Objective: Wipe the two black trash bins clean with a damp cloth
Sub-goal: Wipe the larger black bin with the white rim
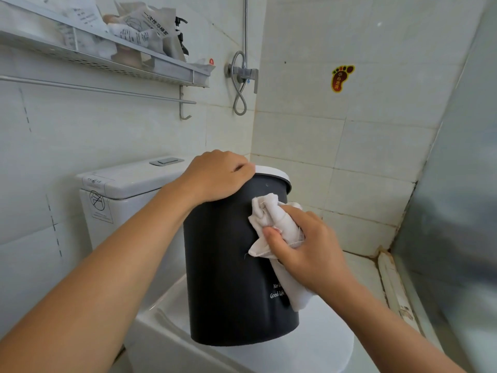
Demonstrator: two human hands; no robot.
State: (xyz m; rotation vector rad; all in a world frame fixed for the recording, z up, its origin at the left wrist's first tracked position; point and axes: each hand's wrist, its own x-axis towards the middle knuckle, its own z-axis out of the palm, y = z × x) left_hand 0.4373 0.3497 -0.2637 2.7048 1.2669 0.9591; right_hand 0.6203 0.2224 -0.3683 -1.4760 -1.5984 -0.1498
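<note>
A black trash bin [228, 270] with a white rim ring stands on the closed toilet lid [317, 345], tilted slightly. White lettering shows on its lower right side. My left hand [217, 176] grips the bin's rim, fingers curled over the top edge. My right hand [304, 246] holds a bunched white cloth [271, 219] and presses it against the bin's upper right side. A tail of the cloth hangs down past the lettering. Only one bin is in view.
The toilet tank [126, 189] sits behind the bin on the left. A metal shelf [107, 57] with packets and a towel bar are on the left wall. A shower valve [242, 74] and hose hang in the corner. A glass partition [457, 211] stands at right.
</note>
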